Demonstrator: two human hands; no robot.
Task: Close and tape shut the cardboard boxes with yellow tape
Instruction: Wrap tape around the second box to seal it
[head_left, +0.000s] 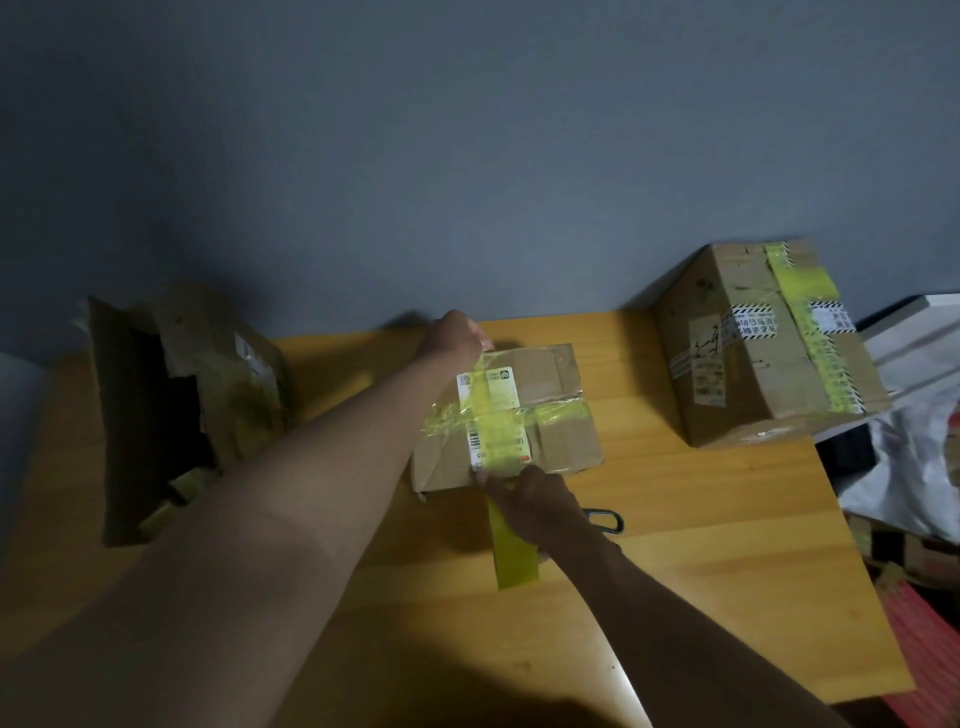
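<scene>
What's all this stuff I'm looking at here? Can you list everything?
small box: 1, brown with crossed yellow tape, table centre
tape strip: 1, yellow, hanging off the small box's near edge
big box: 1, brown, yellow-taped, far right
torn box: 1, brown, open, left
table: 1, orange wood
metal loop: 1, dark, behind right hand
bags: white, red, right of table
left hand: at small box's far edge, on tape
right hand: at near edge, on tape strip

Small box (511, 415), cross-taped yellow, mid-table
</scene>
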